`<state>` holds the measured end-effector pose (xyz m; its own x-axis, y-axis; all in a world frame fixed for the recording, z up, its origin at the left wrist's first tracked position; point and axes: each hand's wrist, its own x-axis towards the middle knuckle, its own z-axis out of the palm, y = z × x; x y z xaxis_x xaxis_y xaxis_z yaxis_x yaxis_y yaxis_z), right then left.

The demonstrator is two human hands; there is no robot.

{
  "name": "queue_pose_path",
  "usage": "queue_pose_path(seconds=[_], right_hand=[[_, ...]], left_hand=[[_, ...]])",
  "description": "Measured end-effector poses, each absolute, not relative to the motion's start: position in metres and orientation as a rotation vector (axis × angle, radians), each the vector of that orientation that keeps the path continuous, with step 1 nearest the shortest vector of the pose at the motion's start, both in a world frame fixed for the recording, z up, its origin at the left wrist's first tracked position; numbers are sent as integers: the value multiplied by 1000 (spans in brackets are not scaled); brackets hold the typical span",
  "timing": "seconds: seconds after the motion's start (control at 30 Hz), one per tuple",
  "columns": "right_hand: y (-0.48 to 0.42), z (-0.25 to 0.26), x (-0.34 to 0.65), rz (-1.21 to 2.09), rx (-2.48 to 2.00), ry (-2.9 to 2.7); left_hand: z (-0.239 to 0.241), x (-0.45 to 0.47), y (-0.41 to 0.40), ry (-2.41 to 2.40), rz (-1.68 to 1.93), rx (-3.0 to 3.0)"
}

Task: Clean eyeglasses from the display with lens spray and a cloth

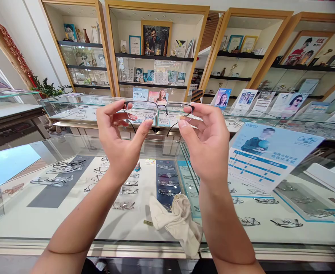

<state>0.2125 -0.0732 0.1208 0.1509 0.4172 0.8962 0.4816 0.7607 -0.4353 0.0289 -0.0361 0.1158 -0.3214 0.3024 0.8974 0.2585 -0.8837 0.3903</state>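
Observation:
Both my hands hold up a pair of eyeglasses (161,108) with a dark upper rim and clear lenses, above the glass counter. My left hand (120,140) grips the outer end of the left side, fingers curled behind and thumb below the lens. On the other side my right hand (206,140) pinches the right end between thumb and fingers. Two dark temples hang back and down below the lenses. Under my hands, a crumpled cream cloth (179,222) lies on the counter's glass top near its front edge, with a small greenish-gold bar (148,223) beside it.
Below is a glass display counter (78,228) with rows of eyeglasses inside. A blue-and-white printed sign (273,156) stands at the right. Farther off, another glass counter (82,104) runs across, backed by wooden shelf cabinets (110,49). A green plant (47,88) is at the left.

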Motion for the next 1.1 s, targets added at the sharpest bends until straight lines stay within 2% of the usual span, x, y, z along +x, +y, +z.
queue_pose_path(seconds=[1.1], right_hand=[[-81, 125, 213, -119, -722, -1396]], left_hand=[[113, 24, -22, 541, 2359, 1804]])
